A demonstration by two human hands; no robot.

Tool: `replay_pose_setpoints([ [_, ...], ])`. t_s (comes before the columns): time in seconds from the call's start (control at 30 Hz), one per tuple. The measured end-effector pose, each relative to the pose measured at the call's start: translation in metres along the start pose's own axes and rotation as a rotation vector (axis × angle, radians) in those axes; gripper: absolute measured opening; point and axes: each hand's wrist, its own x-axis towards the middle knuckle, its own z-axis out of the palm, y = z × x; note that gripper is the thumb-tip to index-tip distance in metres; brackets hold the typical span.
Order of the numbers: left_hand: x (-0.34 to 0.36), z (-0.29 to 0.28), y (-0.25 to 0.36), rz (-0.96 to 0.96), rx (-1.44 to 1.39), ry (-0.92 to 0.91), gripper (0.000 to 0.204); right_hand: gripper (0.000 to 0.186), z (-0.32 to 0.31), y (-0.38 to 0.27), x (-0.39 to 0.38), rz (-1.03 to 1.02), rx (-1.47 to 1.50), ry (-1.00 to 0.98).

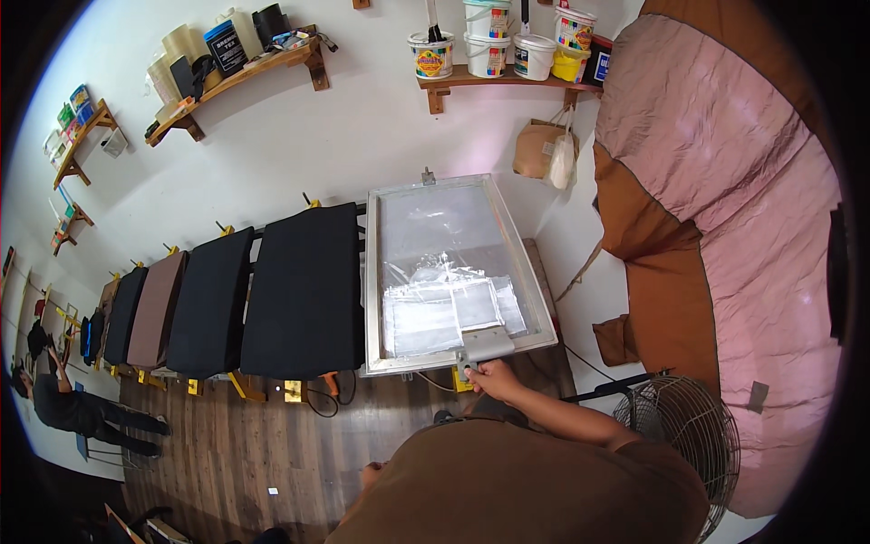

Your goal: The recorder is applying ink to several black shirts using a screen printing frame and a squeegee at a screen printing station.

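A screen-printing frame [371,272] with a pale rim lies in front of me, its translucent mesh streaked with white ink [426,317] over the near half. At its near edge my right hand [489,376] is closed around the end of a silver flat-bladed tool [489,344], perhaps a squeegee, which lies over the mesh and rim. My left hand [372,471] hangs low beside my body, away from the frame; my torso and the blur hide most of its fingers.
Several boards covered in dark fabric [304,290] run leftward from the frame. A wire fan [689,435] stands close at right, beside a pink and brown cloth [671,227]. Wall shelves hold ink tubs [487,54]. Another person [68,403] stands far left. An orange tool [333,384] hangs beneath the boards.
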Motion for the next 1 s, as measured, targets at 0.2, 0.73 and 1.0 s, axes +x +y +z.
replay_pose_setpoints([
  [0.2,0.08,0.054,0.047,-1.24,0.835,-0.122,0.05,0.039,-0.015,0.036,-0.008,0.02,0.082,0.152],
  [0.73,0.029,0.022,0.0,-1.275,0.791,-0.301,0.048,0.039,-0.015,0.026,-0.003,0.029,-0.032,0.101],
  [1.0,0.009,0.014,-0.026,0.046,-0.045,-0.129,0.049,0.041,-0.009,0.011,-0.008,0.007,-0.015,0.11],
])
